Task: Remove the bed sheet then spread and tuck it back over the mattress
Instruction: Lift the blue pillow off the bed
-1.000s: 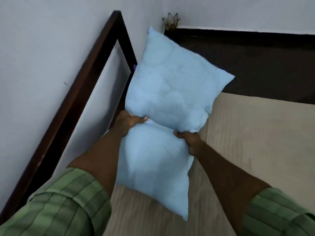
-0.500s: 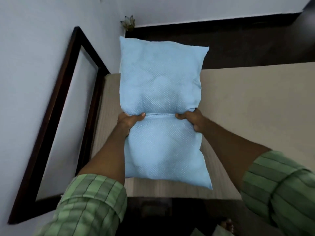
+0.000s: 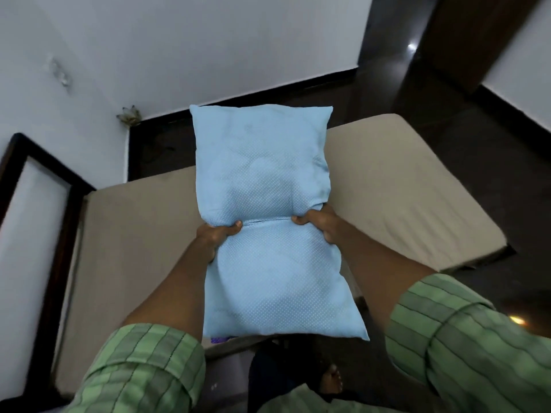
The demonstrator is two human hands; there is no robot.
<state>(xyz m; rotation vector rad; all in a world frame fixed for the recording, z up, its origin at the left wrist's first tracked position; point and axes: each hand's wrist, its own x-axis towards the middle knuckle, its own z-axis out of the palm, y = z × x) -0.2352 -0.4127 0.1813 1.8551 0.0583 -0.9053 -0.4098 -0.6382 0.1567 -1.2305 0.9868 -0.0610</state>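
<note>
At far left, a dark wooden frame point(image 3: 64, 234) leaned by the white wall point(image 3: 179, 49), with a small flower-shaped ornament point(image 3: 128, 115) at the wall's foot. Left hand point(image 3: 215, 235) clamped the left side of the light blue pillows point(image 3: 262, 180), thumb pressed into the seam where the two met; they looked like two pillows held end to end, though it could have been one pinched at the middle. Right hand point(image 3: 320, 223) gripped the right side at the same seam, fingers curled around the edge. Both hands held the load up in the air above the bed, likely to clear it off before the sheet work. Beige bed sheet point(image 3: 396, 186) lay flat and stretched over the mattress, not yet removed. Green striped sleeves point(image 3: 465, 338) framed the bottom. Dark glossy floor point(image 3: 447, 93) ran along the right. Nothing else sat on the sheet; only the pillows blocked the stripping.
</note>
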